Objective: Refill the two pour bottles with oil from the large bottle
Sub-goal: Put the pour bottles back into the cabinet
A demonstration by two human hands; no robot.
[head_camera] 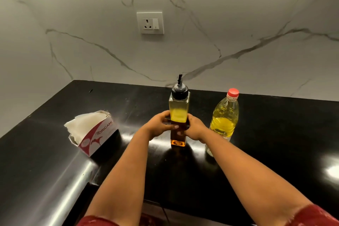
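both hands [178,127] grip upright pour bottle [179,108], spout up.

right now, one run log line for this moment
hands: left hand and right hand grip pour bottle | cap on | large oil bottle capped, right | tissue box left

Bare forearms, short dark-red patterned sleeves [315,215].

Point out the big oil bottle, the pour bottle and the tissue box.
large oil bottle [224,119]: head view, on its yellow, oil-filled body.
pour bottle [179,105]: head view, on its clear upper body below the black cap.
tissue box [99,136]: head view, on its printed front face.
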